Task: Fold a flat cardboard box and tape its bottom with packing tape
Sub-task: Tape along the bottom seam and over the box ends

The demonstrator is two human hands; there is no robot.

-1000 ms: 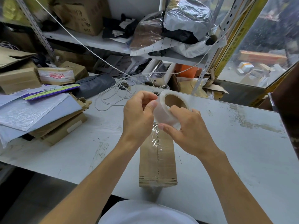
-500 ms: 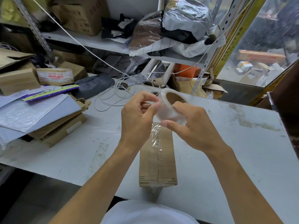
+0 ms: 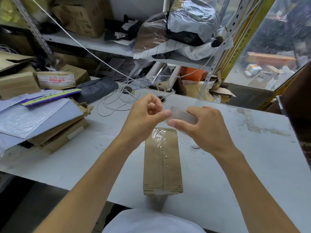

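The cardboard box (image 3: pixel 162 163) lies at the near edge of the worktop (image 3: pixel 244 174), its seam running away from the person under clear, wrinkled tape. Above its far end the tape roll (image 3: pixel 182 116) is held off the surface — the right hand (image 3: pixel 204 126) has its grip clamped on the roll. The left hand (image 3: pixel 145 116) pinches thumb to fingers at the roll's left side. White cord (image 3: pixel 116 101) coils toward the far edge; flat cardboard and envelopes (image 3: pixel 38 121) pile at the left edge.

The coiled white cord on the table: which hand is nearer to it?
Left. The left hand is just right of the white cord; the right hand, holding the tape roll, is farther right.
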